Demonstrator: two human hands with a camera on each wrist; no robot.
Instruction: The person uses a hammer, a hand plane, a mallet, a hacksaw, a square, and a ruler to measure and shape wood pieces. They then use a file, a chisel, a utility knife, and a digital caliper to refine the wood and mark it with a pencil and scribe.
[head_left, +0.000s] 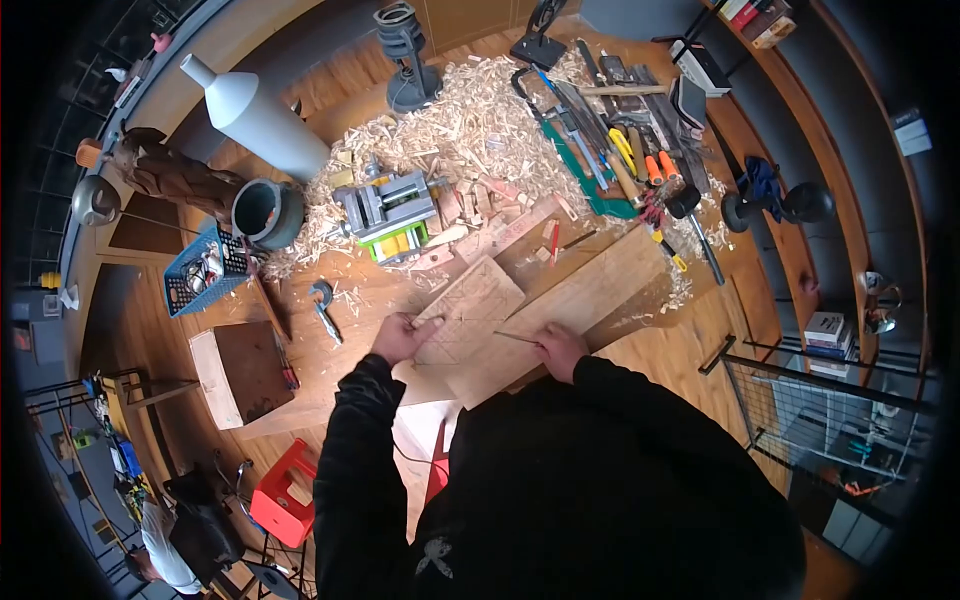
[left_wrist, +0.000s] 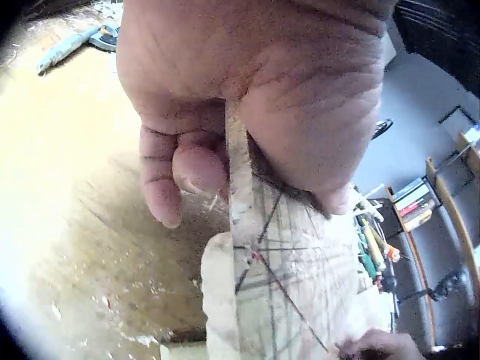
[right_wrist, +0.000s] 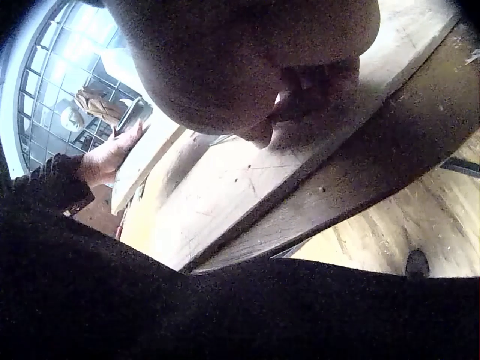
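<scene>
The left hand (head_left: pixel 400 338) grips the left edge of a pale board (head_left: pixel 478 300) marked with crossing pencil lines. In the left wrist view that board (left_wrist: pixel 292 277) stands between the thumb and the curled fingers of the left hand (left_wrist: pixel 255 97). A thin dark stick-like tool (head_left: pixel 515 337) is pinched by the right hand (head_left: pixel 560 350), its tip pointing left toward the marked board. Under the right hand lies a longer plank (head_left: pixel 590 290). The right wrist view shows the right hand (right_wrist: pixel 255 67) over the plank (right_wrist: pixel 240 180); its fingertips are mostly hidden.
Wood shavings (head_left: pixel 450 110) cover the back of the bench around a grey vise (head_left: pixel 395 205). Hand tools (head_left: pixel 625 140) lie at the back right. On the left are a blue basket (head_left: pixel 205 270), a dark pot (head_left: pixel 267 212), a clamp (head_left: pixel 325 310) and a wooden block (head_left: pixel 240 370).
</scene>
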